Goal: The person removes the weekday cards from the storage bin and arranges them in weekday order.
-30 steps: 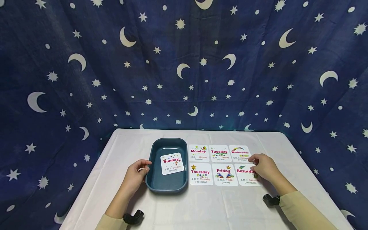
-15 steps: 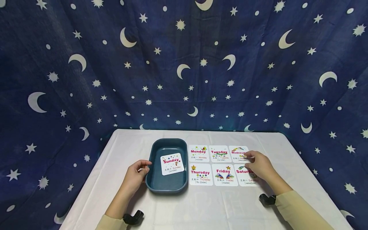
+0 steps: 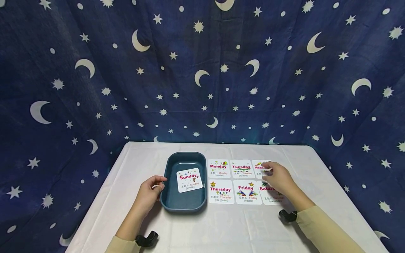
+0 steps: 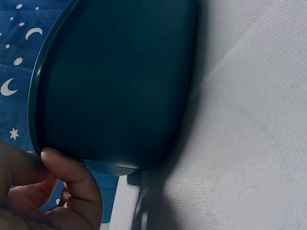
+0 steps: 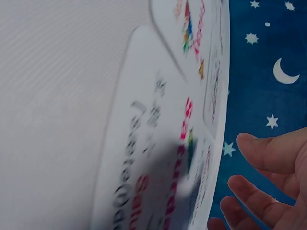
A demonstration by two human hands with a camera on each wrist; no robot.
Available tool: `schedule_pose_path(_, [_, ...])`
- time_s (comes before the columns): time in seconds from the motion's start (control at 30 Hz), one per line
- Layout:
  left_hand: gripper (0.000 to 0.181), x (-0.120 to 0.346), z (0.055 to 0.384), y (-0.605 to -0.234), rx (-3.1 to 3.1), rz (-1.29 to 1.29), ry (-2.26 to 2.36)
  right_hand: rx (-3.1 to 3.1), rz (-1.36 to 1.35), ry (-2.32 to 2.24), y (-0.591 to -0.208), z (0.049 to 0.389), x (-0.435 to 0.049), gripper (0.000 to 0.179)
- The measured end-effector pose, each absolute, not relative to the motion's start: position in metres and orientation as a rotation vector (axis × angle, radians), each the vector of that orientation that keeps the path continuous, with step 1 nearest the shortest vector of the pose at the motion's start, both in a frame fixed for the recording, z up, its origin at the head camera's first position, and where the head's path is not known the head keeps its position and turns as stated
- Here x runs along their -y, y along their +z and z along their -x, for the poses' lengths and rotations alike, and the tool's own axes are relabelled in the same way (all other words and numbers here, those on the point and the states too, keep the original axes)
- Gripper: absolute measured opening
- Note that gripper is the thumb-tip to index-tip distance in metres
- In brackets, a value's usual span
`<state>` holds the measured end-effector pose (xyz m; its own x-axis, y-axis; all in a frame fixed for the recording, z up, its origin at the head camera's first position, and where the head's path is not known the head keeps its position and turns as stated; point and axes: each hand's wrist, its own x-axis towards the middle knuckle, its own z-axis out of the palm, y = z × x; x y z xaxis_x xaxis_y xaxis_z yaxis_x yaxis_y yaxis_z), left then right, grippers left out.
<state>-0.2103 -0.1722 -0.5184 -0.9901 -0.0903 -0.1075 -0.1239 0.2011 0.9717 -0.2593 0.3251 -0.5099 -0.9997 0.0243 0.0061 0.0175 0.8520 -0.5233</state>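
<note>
A dark teal plastic tray (image 3: 178,203) stands on the table, and a Sunday card (image 3: 190,181) lies tilted inside it. My left hand (image 3: 150,191) pinches the tray's left rim; thumb and finger meet at its edge in the left wrist view. My right hand (image 3: 280,177) hovers over the right end of the card rows with nothing in its spread fingers. It partly covers the Wednesday card (image 3: 259,172) and the Saturday card (image 3: 269,200). The right wrist view shows the Saturday card (image 5: 144,120) close up, with a shadow across it.
Right of the tray lie the Monday card (image 3: 218,172), Tuesday card (image 3: 242,172), Thursday card (image 3: 220,196) and Friday card (image 3: 248,196), face up in two rows. A white cloth covers the table (image 3: 221,232). Behind hangs a blue star-and-moon curtain (image 3: 177,123).
My right hand has moved left and slightly away from me, from the right edges of the Wednesday and Saturday cards to farther over them. The left hand, tray and cards have stayed put.
</note>
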Motion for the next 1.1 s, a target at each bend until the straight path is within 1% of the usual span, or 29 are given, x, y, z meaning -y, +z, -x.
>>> schedule_pose_path(0.37, [0.026, 0.173, 0.21, -0.52, -2.411, 0.216, 1.963, 2.958, -0.1, 0.868, -0.503, 0.268, -0.3, 0.058])
schedule_pose_path(1.1, [0.026, 0.173, 0.211, -0.519, -2.407, 0.207, 1.969, 2.899, -0.267, 0.975, -0.478, 0.271, -0.224, 0.069])
